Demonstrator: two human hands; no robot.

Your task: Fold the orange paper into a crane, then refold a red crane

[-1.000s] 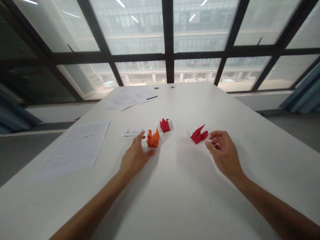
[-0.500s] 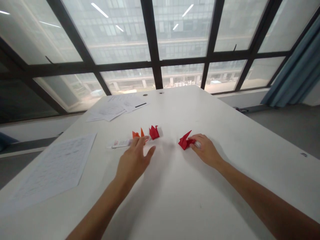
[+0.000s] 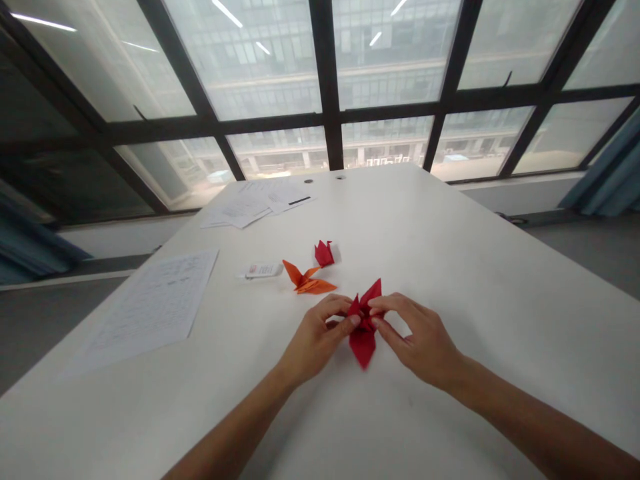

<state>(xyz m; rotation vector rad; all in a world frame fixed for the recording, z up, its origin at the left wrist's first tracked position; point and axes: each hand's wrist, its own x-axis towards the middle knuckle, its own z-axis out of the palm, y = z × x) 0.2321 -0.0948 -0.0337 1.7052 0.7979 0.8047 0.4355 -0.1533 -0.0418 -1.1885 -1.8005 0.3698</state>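
Note:
A red paper crane (image 3: 363, 343) is between my two hands, its wings spread toward and away from me. My left hand (image 3: 320, 331) pinches its left side between thumb and fingers. On the opposite side, my right hand (image 3: 417, 337) pinches the crane with thumb and fingertips. Part of the crane's middle is hidden by my fingers. Just beyond my left hand lies an orange paper crane (image 3: 311, 285) with its wings open. Farther back stands a smaller-looking, folded red paper crane (image 3: 324, 254).
A white tube-like packet (image 3: 263, 270) with print lies left of the orange crane. A printed sheet (image 3: 155, 310) rests at the table's left, with more papers (image 3: 245, 205) and a black strip (image 3: 299, 201) farther back. Windows stand behind the white table (image 3: 425, 233).
My left hand has left the orange crane and come right to the red one. My right hand has brought the red crane closer and leftward. The view has shifted slightly left.

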